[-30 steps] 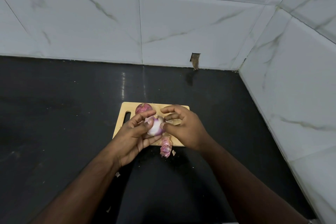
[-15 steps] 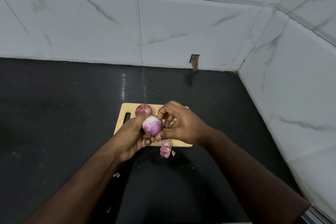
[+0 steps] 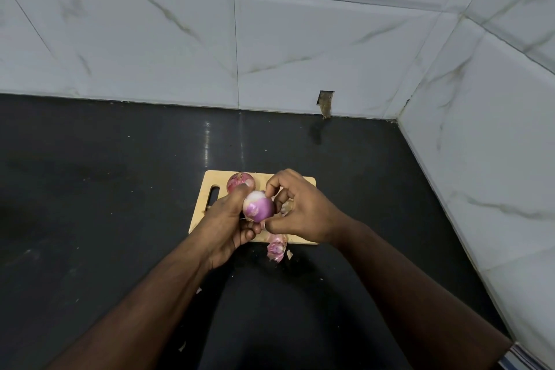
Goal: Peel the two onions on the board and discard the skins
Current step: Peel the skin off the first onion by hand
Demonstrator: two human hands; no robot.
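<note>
A mostly peeled purple-and-white onion (image 3: 257, 206) is held above the small wooden cutting board (image 3: 207, 213). My left hand (image 3: 225, 225) grips it from the left and below. My right hand (image 3: 303, 213) touches it from the right, thumb under it and fingertips pinching at its top. A second onion (image 3: 237, 182), still in its reddish skin, sits on the board's far left part, partly hidden by my left hand. A clump of pink onion skins (image 3: 277, 246) lies at the board's near edge, spilling onto the counter.
The board lies on a black counter (image 3: 105, 189) in a corner of white marble-tiled walls (image 3: 480, 129). Small skin scraps (image 3: 182, 346) dot the counter near my left arm. A small hole (image 3: 326, 100) shows at the base of the back wall.
The onion has been turned in my hands, showing more purple flesh. My right fingers shifted from its right side to pinch at its top. My view moved slightly closer.
</note>
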